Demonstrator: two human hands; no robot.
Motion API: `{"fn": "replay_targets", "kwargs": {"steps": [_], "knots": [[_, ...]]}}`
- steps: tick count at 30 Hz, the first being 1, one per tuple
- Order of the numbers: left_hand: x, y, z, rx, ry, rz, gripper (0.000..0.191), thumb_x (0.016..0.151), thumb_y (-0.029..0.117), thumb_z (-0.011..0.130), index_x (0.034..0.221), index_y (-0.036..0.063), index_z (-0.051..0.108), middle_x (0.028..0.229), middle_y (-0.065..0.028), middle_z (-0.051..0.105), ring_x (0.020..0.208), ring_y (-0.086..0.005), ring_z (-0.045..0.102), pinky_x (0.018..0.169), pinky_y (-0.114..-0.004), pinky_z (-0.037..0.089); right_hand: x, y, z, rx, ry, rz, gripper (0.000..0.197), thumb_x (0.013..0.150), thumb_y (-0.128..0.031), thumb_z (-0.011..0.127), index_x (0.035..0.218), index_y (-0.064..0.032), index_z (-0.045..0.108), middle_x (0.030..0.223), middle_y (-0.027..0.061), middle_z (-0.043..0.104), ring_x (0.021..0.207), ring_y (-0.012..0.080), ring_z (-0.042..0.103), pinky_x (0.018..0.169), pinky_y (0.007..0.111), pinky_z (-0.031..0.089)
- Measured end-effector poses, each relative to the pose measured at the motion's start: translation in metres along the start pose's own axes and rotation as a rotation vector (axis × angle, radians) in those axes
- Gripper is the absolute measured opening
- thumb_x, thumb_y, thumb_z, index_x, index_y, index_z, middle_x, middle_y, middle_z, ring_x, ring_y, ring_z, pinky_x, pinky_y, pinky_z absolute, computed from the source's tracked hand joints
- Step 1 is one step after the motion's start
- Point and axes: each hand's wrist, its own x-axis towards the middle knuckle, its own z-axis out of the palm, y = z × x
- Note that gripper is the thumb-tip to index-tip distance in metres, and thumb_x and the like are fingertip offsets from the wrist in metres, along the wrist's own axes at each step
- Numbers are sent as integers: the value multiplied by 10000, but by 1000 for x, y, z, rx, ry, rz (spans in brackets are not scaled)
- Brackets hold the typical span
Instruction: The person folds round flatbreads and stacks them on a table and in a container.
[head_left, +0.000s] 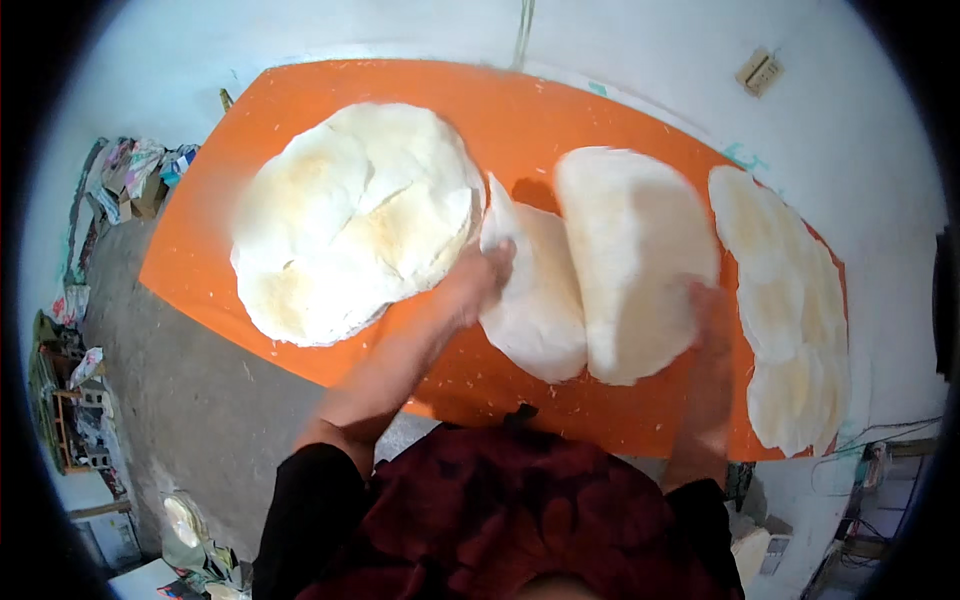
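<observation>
Thin round flatbreads lie overlapped in a wide pile (360, 217) left of centre on an orange-covered table (465, 90). My left hand (484, 277) grips the left edge of a pale flatbread (536, 300) just right of that pile. Beside it, partly over it, is a larger flatbread that looks folded (637, 262), with a shadow across it. My right hand (705, 307), blurred, is at this one's right edge; its fingers are unclear. More flatbreads (780, 307) overlap in a long row along the table's right end.
A white wall with a switch plate (760, 73) runs behind the table. Bags and boxes (142, 180) are heaped on the floor at the far left. Lower left, a round stack (184, 519) stands near the floor. Cables hang at the right.
</observation>
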Motion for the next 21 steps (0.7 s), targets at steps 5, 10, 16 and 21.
{"fn": "replay_targets", "kwargs": {"steps": [5, 10, 16, 21], "knots": [[67, 96, -74, 123, -13, 262, 317, 874, 317, 524, 840, 7, 579, 654, -1, 480, 588, -111, 425, 520, -273, 356, 1, -55, -95, -2, 412, -63, 308, 854, -179, 520, 1094, 14, 536, 968, 73, 590, 816, 175, 559, 730, 305, 456], [137, 97, -246, -210, -86, 325, 373, 839, 251, 541, 1067, -41, 494, 851, -71, 555, 739, -178, 550, 710, -322, 468, -8, -50, -100, -203, 489, -107, 267, 859, -163, 516, 1057, 14, 545, 944, 65, 590, 801, 153, 549, 714, 284, 443], [178, -24, -387, -357, 315, -8, 231, 796, 137, 547, 951, -32, 555, 820, -121, 585, 691, -265, 571, 596, -435, 483, -6, -29, -75, -276, 396, -44, 244, 872, -124, 507, 1012, 74, 534, 914, 90, 586, 851, 141, 505, 789, 259, 404], [197, -28, -378, 261, 522, 168, 144, 691, 123, 557, 610, 4, 555, 586, -106, 532, 534, -219, 532, 501, -370, 438, -3, -59, -46, -520, 410, -141, 206, 870, -114, 490, 968, 57, 551, 890, 79, 586, 813, 149, 506, 763, 271, 411]]}}
